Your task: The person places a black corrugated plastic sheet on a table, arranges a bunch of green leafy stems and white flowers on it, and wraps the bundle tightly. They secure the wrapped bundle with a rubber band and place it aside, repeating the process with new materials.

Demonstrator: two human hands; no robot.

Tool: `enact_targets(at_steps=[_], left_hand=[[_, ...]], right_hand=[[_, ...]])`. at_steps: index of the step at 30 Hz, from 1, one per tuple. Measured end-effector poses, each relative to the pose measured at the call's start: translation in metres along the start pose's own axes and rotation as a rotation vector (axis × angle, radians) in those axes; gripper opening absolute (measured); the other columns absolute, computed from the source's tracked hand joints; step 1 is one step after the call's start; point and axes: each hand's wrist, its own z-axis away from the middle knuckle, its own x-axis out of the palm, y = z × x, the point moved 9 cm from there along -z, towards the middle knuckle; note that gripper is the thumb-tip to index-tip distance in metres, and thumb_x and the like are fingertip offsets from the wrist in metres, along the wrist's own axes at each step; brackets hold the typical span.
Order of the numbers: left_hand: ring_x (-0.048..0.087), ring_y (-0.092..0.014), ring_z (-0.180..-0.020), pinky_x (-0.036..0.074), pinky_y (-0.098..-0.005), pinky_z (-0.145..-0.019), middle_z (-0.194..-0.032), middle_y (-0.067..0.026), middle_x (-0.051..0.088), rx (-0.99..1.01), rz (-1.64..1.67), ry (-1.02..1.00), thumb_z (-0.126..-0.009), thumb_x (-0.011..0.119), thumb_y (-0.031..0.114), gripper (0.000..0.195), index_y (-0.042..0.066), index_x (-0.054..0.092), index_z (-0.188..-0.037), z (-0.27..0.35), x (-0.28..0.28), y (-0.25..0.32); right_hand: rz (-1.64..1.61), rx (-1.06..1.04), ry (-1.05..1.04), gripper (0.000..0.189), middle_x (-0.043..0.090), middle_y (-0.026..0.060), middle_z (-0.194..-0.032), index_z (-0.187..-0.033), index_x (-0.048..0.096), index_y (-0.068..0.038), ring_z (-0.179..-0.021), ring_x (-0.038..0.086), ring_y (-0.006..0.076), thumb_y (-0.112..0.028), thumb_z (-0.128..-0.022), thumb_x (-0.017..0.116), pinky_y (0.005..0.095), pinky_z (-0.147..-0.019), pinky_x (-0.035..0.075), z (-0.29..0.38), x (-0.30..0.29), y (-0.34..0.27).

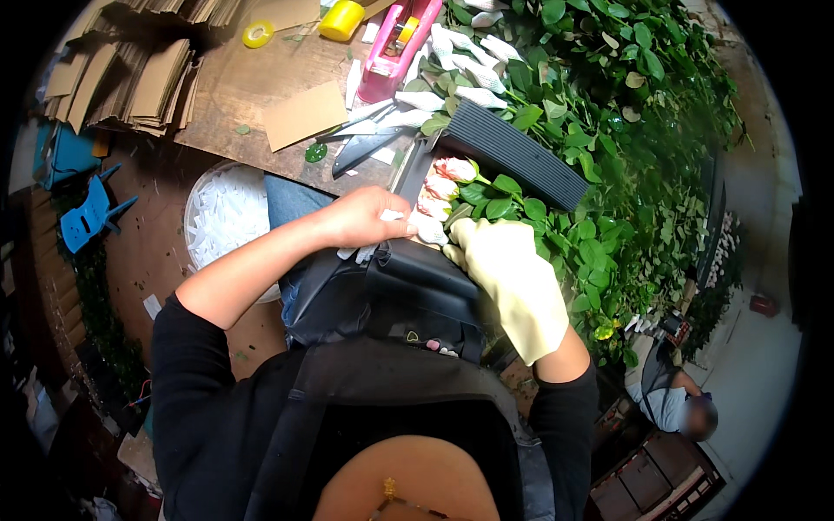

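My bare left hand [374, 215] pinches the white foam net sleeve on a rose bud [430, 230]. A bit of white netting also shows between its thumb and fingers. My right hand [508, 273], in a pale yellow rubber glove, curls around the base of the same bud; the stem beneath the glove is hidden. Above that bud, several pink roses [438, 189] without nets lie in a row, their leafy stems pointing right. They rest in a dark tray between a ribbed black side board [518, 153] and a black cover [423, 277] by my lap.
On the wooden table [228, 98] lie scissors [365, 140], a cardboard piece [306, 116], a pink tape dispenser [391, 58] and yellow tape rolls [342, 19]. Netted roses [479, 75] and foliage spread right. A tub of white nets [225, 215] stands left. Another person [668, 391] is at far right.
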Motion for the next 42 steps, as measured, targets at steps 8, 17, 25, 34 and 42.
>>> enact_targets(at_steps=[8, 17, 25, 34, 42], left_hand=[[0.060, -0.010, -0.073, 0.047, -0.0280, -0.070, -0.070, -0.0027, 0.066, -0.007, 0.335, 0.192, -0.097, 0.068, 0.023, 0.029, 0.003, 0.071, -0.076, 0.004, 0.011, -0.003], [0.047, -0.008, -0.063, 0.038, -0.0238, -0.063, -0.065, 0.0011, 0.054, 0.049, 1.089, 0.868, -0.090, 0.065, 0.014, 0.018, 0.007, 0.063, -0.074, 0.045, 0.004, -0.048], [0.055, -0.012, -0.065, 0.044, -0.0288, -0.063, -0.076, -0.0024, 0.064, -0.360, 0.185, 1.341, -0.096, 0.067, 0.028, 0.024, 0.006, 0.067, -0.089, 0.255, -0.093, -0.214], [0.047, -0.041, -0.130, 0.037, -0.0451, -0.113, -0.129, -0.0203, 0.055, 0.010, -0.088, 0.962, -0.092, 0.074, 0.023, 0.037, 0.006, 0.061, -0.123, 0.121, -0.053, -0.081], [0.030, -0.047, -0.142, 0.029, -0.0491, -0.120, -0.148, -0.0279, 0.028, 0.181, -0.245, 0.162, -0.069, 0.092, 0.046, 0.106, 0.004, 0.032, -0.145, -0.027, 0.003, 0.007]], right_hand=[[0.057, 0.039, 0.034, 0.027, 0.073, 0.0128, -0.076, -0.091, 0.066, -0.008, -0.073, 0.073, 0.0332, -0.034, -0.090, 0.072, 0.0467, -0.068, 0.056, -0.002, 0.009, 0.001], [0.023, -0.006, -0.094, 0.021, 0.074, 0.0162, -0.082, -0.096, 0.067, -0.006, -0.079, 0.074, 0.0337, -0.026, -0.094, 0.064, 0.0474, -0.071, 0.057, -0.005, -0.002, -0.006], [-0.026, 0.000, -0.245, 0.033, 0.075, 0.0178, -0.093, -0.097, 0.069, -0.006, -0.090, 0.073, 0.0348, -0.038, -0.099, 0.061, 0.0475, -0.082, 0.055, -0.014, -0.008, -0.013], [0.005, -0.076, -0.212, 0.030, 0.075, 0.0156, -0.091, -0.100, 0.070, -0.007, -0.088, 0.073, 0.0350, -0.037, -0.098, 0.063, 0.0464, -0.082, 0.056, -0.008, -0.024, -0.022], [0.010, -0.097, -0.139, 0.028, 0.075, 0.0144, -0.090, -0.103, 0.071, -0.009, -0.086, 0.073, 0.0350, -0.036, -0.098, 0.063, 0.0465, -0.081, 0.057, -0.003, -0.029, -0.023]])
